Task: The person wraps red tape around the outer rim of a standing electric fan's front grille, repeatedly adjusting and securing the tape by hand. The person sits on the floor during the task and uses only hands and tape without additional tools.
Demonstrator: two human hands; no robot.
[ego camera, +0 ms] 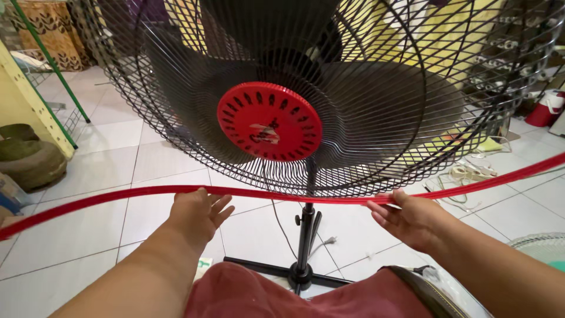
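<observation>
Seen from above: left hand (197, 213) at seven o'clock and right hand (406, 218) at five o'clock, fingers closed on a long red rim band (282, 195). Stretched across the lower edge of a black stand fan's wire grille (376, 147), red hub cap (269, 122) at centre, white tiled floor (88, 229) beneath.

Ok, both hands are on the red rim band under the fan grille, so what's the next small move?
Probably lift the red rim band up against the grille's lower edge: it hangs just below, held by the left hand and right hand.
</observation>
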